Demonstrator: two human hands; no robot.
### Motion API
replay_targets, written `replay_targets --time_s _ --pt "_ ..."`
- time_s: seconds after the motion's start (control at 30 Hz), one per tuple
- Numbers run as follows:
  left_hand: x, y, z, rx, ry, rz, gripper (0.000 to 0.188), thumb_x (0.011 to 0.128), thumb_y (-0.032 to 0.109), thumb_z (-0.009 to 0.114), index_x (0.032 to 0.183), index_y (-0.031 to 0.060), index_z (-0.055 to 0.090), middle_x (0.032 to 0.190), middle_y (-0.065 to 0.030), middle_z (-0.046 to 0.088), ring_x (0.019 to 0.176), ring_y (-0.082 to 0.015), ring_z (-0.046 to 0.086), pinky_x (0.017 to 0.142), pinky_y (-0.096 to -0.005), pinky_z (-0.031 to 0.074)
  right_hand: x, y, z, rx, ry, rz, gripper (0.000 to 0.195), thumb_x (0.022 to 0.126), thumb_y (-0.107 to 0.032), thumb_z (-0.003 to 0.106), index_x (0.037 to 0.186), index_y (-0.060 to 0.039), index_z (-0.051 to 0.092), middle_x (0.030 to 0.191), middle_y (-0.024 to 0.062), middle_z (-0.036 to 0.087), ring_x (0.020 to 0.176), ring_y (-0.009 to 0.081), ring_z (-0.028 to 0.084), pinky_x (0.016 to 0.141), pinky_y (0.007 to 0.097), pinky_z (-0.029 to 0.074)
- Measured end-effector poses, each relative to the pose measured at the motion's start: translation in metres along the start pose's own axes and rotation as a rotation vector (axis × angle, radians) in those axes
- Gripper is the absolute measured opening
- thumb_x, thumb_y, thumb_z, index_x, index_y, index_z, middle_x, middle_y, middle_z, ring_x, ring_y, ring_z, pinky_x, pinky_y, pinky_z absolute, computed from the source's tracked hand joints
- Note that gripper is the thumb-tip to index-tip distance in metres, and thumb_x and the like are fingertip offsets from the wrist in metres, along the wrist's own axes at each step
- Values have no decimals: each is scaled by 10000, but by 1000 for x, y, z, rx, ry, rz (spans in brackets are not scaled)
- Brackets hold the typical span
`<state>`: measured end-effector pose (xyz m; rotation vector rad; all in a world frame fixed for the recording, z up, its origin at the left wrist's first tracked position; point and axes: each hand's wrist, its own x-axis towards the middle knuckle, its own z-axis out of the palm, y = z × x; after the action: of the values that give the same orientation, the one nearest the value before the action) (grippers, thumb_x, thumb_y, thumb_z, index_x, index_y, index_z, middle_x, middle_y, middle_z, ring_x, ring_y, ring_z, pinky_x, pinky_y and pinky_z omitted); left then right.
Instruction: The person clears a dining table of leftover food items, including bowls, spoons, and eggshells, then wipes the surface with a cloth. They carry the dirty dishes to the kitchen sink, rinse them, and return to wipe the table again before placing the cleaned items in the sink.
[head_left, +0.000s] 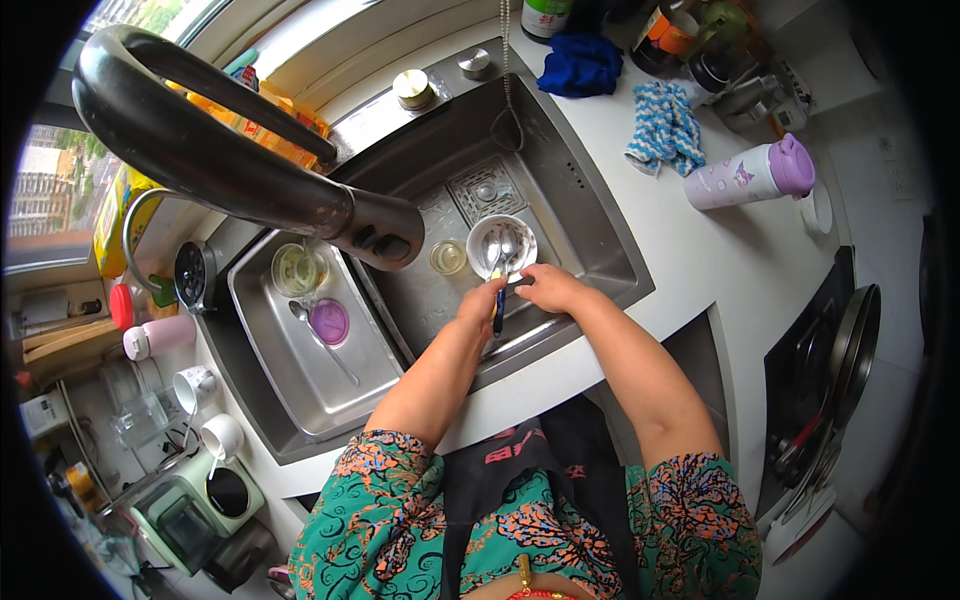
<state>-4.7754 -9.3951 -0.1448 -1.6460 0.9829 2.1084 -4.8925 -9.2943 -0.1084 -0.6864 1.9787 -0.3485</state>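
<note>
A white bowl (478, 235) with dark marks inside is in the larger basin of a steel sink (615, 259). Two metal spoons (500, 246) lie in it, their yellow and blue handles sticking out over the near rim. My left hand (478, 304) grips the bowl's near left edge, its thumb against the handles; its other fingers are hidden. On the near right rim, my right hand (553, 289) pinches the bowl between thumb and fingers. Just left of the bowl a small clear glass dish (448, 257) sits on the basin floor.
A black faucet (225, 176) arches over the sink from the left. The smaller basin holds a glass bowl (294, 270), a purple lid (328, 322) and a long spoon (322, 341). On the right counter are a lilac bottle (739, 176), a blue-white cloth (664, 127) and a dark blue cloth (579, 65).
</note>
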Motion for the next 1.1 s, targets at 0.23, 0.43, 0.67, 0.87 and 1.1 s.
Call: replay_targets --time_s 0.23,0.43,0.67,0.87,1.1 --pt "25 -10 -23 116 42 83 519 706 330 669 1049 -29 520 931 -114 555 842 -206 511 726 -332 401 -6 -6 -7 81 154 -2 348 779 -271 586 1063 -70 595 953 126 633 896 276 594 794 359 458" --pt "-25 -6 -29 247 233 274 815 683 370 687 1281 -66 347 1199 -194 445 1110 -269 444 928 -355 356 -39 -8 -20 615 416 -266 154 844 -115 542 916 12 591 785 59 631 732 117 592 678 257 474" --pt "-127 -23 -16 198 56 852 492 837 129 547 1274 -4 365 1283 -133 383 1205 -211 345 1005 -321 248 -196 21 -35 1149 525 -540 274 943 -222 419 763 -24 477 664 15 513 634 93 496 632 240 433" --pt "-208 -119 97 593 -372 1142 456 870 85 489 1294 9 343 1298 -121 383 1213 -195 348 1002 -312 253 -424 112 56 1091 1049 -714 279 934 -200 398 716 -34 450 732 70 534 704 131 486 674 269 402" --pt "-273 -363 189 786 -1107 538 319 842 40 539 1151 22 464 1166 -50 462 1021 -120 450 883 -265 363 -708 131 250 684 1962 -646 559 854 -576 343 723 -51 480 810 148 612 826 231 451 715 351 377"
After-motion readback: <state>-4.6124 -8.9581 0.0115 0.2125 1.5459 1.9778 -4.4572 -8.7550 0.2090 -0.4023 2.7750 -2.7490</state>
